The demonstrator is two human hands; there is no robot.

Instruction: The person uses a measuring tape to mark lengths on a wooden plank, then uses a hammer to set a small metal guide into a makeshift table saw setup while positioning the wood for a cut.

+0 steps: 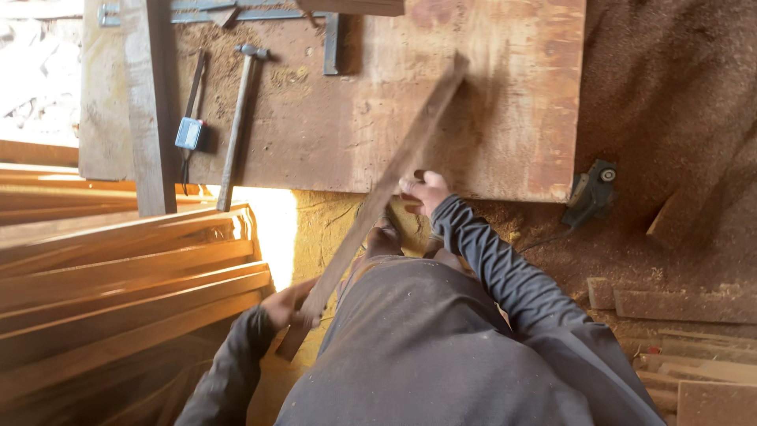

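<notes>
From the head view, the left hand (pixel 285 306) is clamped round the near end of a long wooden strip (pixel 386 189) slanting up over the workbench (pixel 505 118), right hand (pixel 424 192) gripping mid-length, hammer (pixel 239 118) lying beyond.

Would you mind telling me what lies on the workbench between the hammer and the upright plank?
In the head view, a small blue tool lies between the hammer and the plank.

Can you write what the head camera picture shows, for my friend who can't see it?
Seen from above, a person grips a long wooden strip, left hand at its near end, right hand midway. Its far end lies over a dusty wooden workbench holding a hammer. Planks are stacked to the left.
</notes>
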